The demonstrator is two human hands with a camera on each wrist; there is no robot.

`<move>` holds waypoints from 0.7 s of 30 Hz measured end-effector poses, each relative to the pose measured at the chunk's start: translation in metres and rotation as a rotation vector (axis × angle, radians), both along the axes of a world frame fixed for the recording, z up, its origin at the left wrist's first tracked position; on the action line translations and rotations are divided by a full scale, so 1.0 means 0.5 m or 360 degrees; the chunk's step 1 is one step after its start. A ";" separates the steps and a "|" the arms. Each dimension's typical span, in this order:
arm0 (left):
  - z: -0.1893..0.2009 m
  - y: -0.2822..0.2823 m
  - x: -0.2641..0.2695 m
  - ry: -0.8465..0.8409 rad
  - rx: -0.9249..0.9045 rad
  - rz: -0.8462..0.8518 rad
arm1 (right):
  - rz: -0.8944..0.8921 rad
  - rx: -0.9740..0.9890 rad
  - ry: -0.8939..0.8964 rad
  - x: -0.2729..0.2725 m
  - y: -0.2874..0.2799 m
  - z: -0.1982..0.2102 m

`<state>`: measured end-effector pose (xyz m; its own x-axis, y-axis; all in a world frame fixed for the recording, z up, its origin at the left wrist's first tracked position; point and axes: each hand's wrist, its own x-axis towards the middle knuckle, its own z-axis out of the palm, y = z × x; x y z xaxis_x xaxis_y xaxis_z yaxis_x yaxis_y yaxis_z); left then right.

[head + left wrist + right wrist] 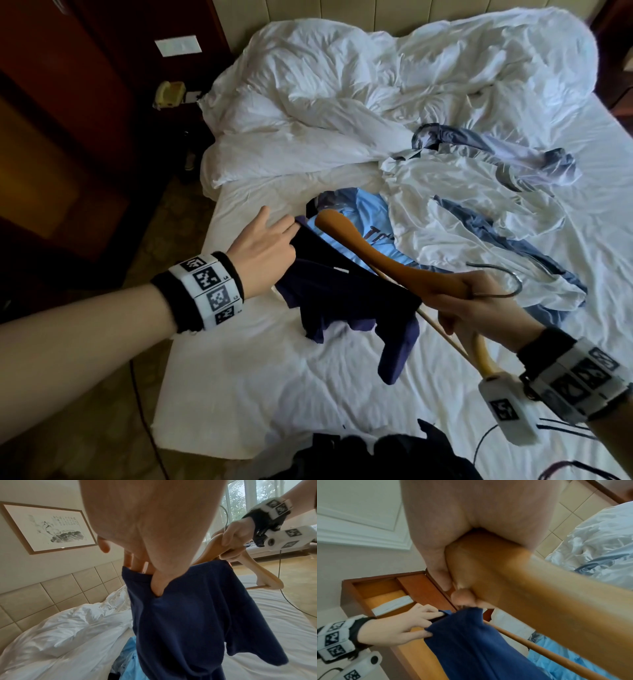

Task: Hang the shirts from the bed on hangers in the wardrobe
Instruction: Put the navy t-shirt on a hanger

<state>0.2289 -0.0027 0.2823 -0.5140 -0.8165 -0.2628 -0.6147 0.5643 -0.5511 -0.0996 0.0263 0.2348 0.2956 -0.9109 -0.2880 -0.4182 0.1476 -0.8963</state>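
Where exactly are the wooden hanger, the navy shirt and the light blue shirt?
wooden hanger (346, 233), head view, on its upper arm.
navy shirt (197, 615), left wrist view, on its hanging body.
light blue shirt (370, 212), head view, on the chest.

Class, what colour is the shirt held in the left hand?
Dark navy blue shirt; the left wrist view shows it best.

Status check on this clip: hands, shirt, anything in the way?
Left hand pinching navy shirt edge. Right hand gripping wooden hanger, shirt part on. Other shirts on bed; nothing blocking.
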 end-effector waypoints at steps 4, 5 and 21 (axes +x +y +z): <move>0.030 -0.011 -0.024 -0.0100 -0.0017 0.0095 | 0.0008 -0.0015 -0.0180 -0.035 0.021 0.057; 0.038 -0.015 -0.029 -0.0173 0.0007 0.0113 | 0.0062 -0.0024 -0.0189 -0.043 0.026 0.076; 0.059 0.057 -0.189 -0.0099 0.0052 -0.0344 | 0.0222 -0.0083 -0.0138 0.087 -0.021 0.090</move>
<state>0.1344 0.0258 0.3119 -0.6578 -0.6799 -0.3241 -0.4429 0.6972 -0.5636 -0.0561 0.0160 0.2796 0.4416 -0.8724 -0.2094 -0.3524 0.0460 -0.9347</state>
